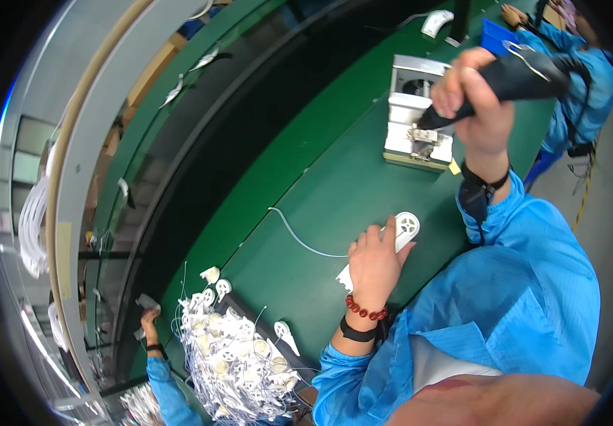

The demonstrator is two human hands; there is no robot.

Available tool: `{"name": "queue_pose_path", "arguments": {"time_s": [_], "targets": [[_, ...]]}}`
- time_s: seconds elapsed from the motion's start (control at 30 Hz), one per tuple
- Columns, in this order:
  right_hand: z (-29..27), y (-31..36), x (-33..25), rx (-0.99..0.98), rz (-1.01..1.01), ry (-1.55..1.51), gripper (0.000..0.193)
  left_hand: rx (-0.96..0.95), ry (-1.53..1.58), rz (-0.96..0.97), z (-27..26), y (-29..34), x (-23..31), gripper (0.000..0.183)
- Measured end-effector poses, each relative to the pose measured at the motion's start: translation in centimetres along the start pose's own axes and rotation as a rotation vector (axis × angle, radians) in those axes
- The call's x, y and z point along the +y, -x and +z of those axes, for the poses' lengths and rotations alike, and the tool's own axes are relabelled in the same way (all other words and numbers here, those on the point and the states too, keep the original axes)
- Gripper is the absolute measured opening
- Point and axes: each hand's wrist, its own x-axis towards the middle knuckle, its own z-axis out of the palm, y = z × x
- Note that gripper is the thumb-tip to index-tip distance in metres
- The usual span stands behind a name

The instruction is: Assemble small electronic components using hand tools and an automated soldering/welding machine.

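Observation:
My right hand [480,99] is wrapped round a black powered screwdriver [516,77], held tilted, its narrow end down to the left. That end meets the metal mechanism at the front of a white-and-grey screw feeder [418,145]; whether a screw is on the tip is too small to tell. On the green bench, my left hand [376,259] holds down a long white plastic part [407,226] with a spoked wheel at its far end. Its middle is hidden under my fingers. A thin pale cord [299,238] curves away from that part across the bench.
A heap of white wheeled parts with cords [239,355] fills the lower left, with one loose part [286,336] beside it. Another person's hand [149,325] reaches in beyond. A blue bin [497,35] and a co-worker in blue [580,92] are at the upper right.

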Motion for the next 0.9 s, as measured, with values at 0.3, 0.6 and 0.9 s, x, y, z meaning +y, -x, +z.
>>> {"name": "queue_pose_path", "arguments": {"time_s": [0.3, 0.6, 0.9], "targets": [[-0.5, -1.8, 2.4, 0.158, 0.354, 0.334, 0.011, -0.036, -0.096, -0.050, 0.1, -0.9, 0.0, 0.061], [-2.8, -0.4, 3.5, -0.001, 0.319, 0.181, 0.019, -0.035, -0.064, -0.053, 0.7, -1.3, -0.4, 0.061], [-3.0, 0.7, 3.3, 0.017, 0.434, 0.334, 0.019, -0.031, -0.035, -0.053, 0.7, -2.0, -0.3, 0.062]]}}
